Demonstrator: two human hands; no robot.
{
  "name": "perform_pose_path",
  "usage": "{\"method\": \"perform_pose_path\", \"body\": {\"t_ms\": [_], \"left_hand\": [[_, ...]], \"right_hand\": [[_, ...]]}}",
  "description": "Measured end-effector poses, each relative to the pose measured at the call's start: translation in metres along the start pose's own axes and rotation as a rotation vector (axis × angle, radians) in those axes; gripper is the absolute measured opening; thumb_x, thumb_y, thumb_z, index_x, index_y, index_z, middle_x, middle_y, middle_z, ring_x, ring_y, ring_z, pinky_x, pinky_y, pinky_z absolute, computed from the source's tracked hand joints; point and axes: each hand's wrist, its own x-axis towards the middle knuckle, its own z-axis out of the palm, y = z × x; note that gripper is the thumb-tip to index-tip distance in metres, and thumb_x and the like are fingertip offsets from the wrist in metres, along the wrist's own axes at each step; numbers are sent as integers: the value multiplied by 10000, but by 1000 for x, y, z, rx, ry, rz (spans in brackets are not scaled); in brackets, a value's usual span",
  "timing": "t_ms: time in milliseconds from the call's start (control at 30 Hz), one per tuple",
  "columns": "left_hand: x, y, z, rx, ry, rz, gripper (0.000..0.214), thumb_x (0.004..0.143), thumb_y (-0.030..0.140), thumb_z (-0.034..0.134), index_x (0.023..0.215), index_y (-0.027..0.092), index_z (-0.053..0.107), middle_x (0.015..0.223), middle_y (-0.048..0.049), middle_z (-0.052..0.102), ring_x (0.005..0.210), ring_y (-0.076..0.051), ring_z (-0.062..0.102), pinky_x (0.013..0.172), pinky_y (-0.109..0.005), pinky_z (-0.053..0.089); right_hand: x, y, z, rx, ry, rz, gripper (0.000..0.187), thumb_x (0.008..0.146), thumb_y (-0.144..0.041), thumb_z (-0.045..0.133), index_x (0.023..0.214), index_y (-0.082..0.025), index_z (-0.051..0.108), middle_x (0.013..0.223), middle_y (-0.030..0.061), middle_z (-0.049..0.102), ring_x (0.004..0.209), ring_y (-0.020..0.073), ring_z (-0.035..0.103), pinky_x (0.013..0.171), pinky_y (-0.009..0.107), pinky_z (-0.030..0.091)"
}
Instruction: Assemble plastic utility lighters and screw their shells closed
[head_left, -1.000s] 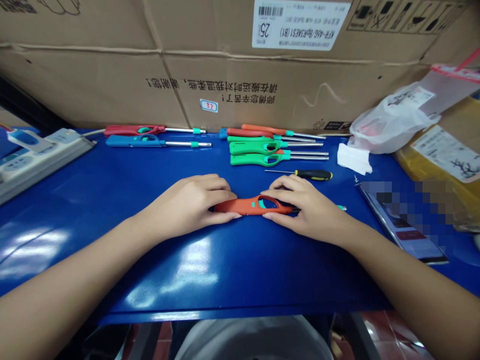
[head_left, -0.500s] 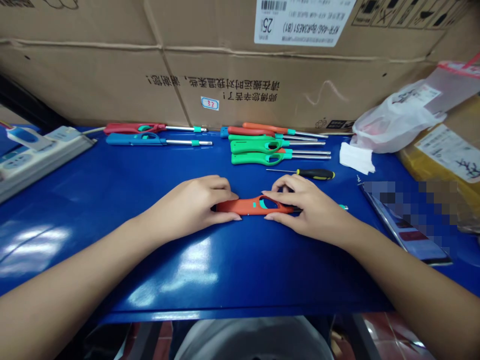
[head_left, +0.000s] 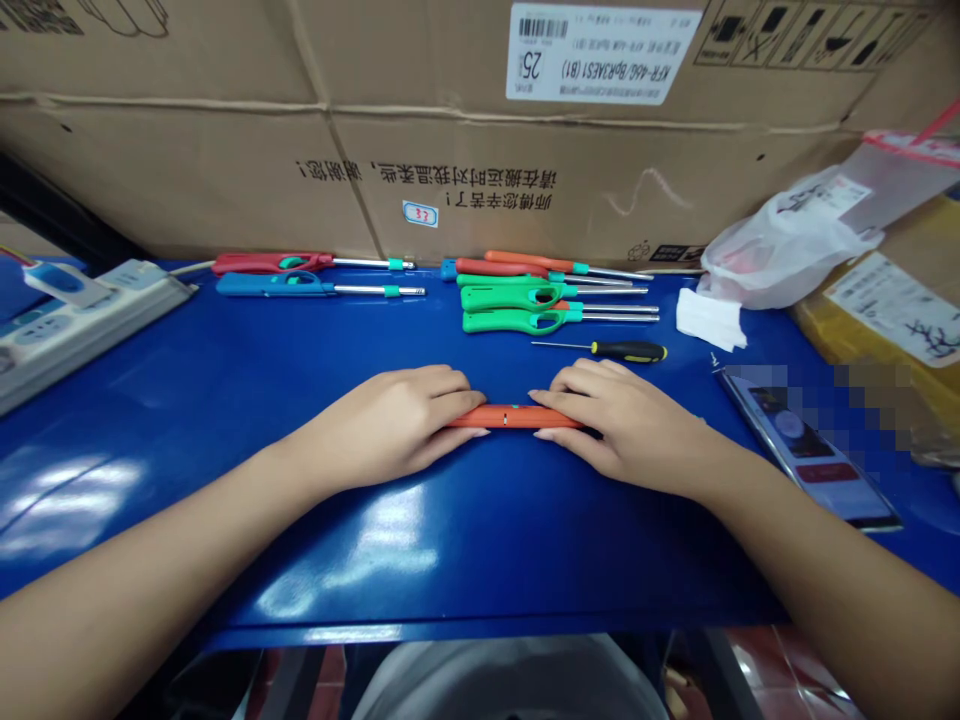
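Gripping an orange lighter (head_left: 510, 416) from both ends, two hands meet over the middle of a blue tabletop (head_left: 487, 560).

Beyond the table's near edge, the left hand (head_left: 409, 418) pinches the lighter's left end between thumb and fingers, and the right hand (head_left: 622, 420) grasps its right end the same way — narrow edge up, the middle showing between them; whether it touches the table I cannot tell. To the right of the right hand lies a phone (head_left: 810, 445), and just past the hands a screwdriver (head_left: 630, 351), its dark handle to the right. Farther back, two green lighters (head_left: 502, 320) lie side by side among others, with a blue lighter (head_left: 274, 285) and a red lighter (head_left: 262, 263) to their left — and behind everything stands a cardboard box (head_left: 225, 180).
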Motion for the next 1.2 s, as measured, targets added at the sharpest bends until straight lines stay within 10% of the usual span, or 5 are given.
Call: {"method": "perform_pose_path", "body": {"t_ms": [1200], "left_hand": [[3,11,-8,-356,132,-169,260,1012,339,590,1100,152,748,903,-63,734,768,-176,667,694,-277,524]], "right_hand": [[-9,8,-21,3,194,64,179,1022,-292,554,1046,-192,700,1003,80,774,904,240,695,815,412,501]]}}
